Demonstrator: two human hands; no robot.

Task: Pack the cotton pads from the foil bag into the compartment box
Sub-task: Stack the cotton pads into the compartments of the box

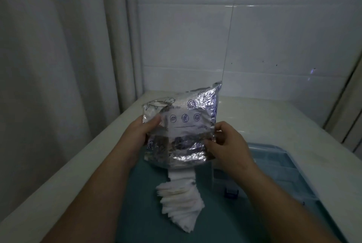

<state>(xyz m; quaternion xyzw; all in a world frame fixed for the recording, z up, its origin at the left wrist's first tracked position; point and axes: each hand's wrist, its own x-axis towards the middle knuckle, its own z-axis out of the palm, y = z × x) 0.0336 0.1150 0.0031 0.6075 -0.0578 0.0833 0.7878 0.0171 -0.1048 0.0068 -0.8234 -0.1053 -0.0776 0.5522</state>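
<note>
Cotton pads (181, 203) spill in a fanned stack from the lower, open end of the foil bag (181, 125), landing on the teal mat (141, 203) on the counter (293, 125). The stack's long axis runs from the bag mouth toward the near edge, drifting slightly right; the pads overlap like shingles. The bag is held upright above the mat, mouth down, printed face toward the camera. Left hand (140, 135) pinches the bag's left edge, thumb in front. Right hand (228, 144) pinches the right edge, fingertips pressed on the foil. The clear blue compartment box (284, 168) sits just right of the pads, near the counter's right side. A curtain (58, 66) hangs along the left edge, a tiled wall (254, 37) along the far edge. Open counter remains behind the bag toward the far corner.
</note>
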